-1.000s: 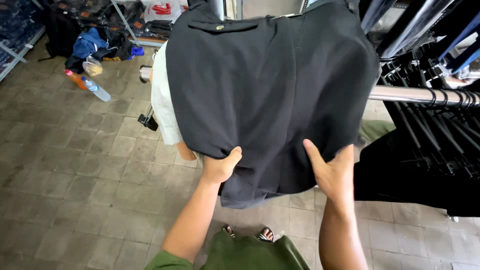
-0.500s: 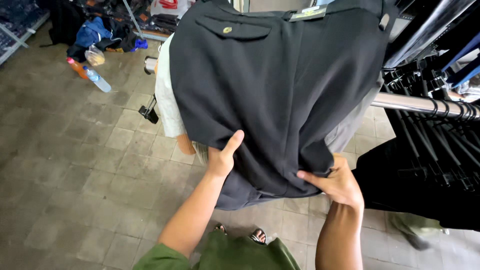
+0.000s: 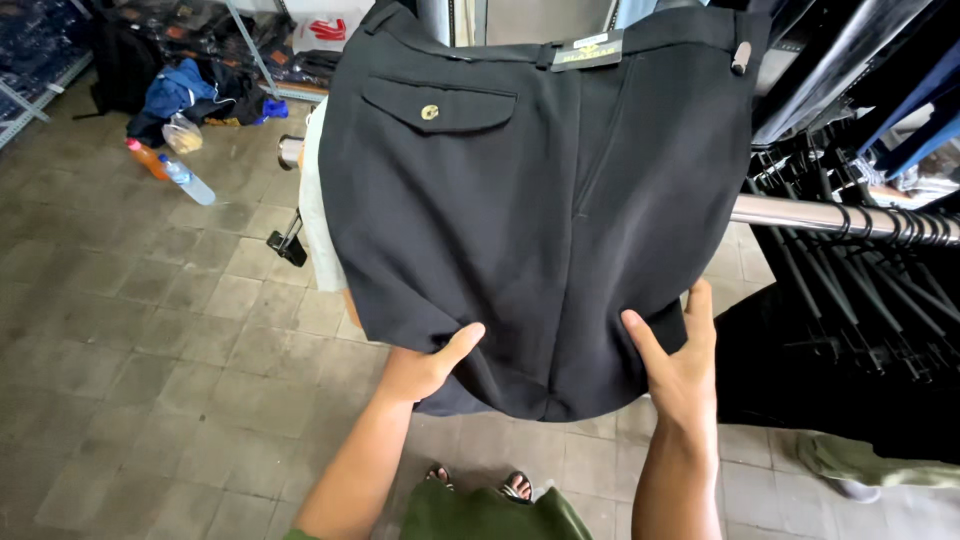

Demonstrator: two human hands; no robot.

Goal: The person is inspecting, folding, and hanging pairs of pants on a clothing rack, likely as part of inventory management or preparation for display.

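Observation:
A pair of black trousers (image 3: 530, 210) hangs in front of me, seat side towards me, with a buttoned flap pocket at the upper left and a tag at the waistband. My left hand (image 3: 425, 368) grips the lower left fold of the trousers, thumb on the front. My right hand (image 3: 680, 362) holds the lower right fold, thumb over the cloth and fingers up along its edge. Both hands bear the folded bottom of the trousers.
A metal clothes rail (image 3: 830, 215) with several black hangers and dark garments runs at the right. A white garment (image 3: 318, 215) hangs behind the trousers. Two plastic bottles (image 3: 172, 170) and a pile of clothes (image 3: 185, 90) lie on the tiled floor at upper left.
The view has tilted down, so the waistband and pocket show lower in frame. My right hand has shifted from under the fold to its right edge.

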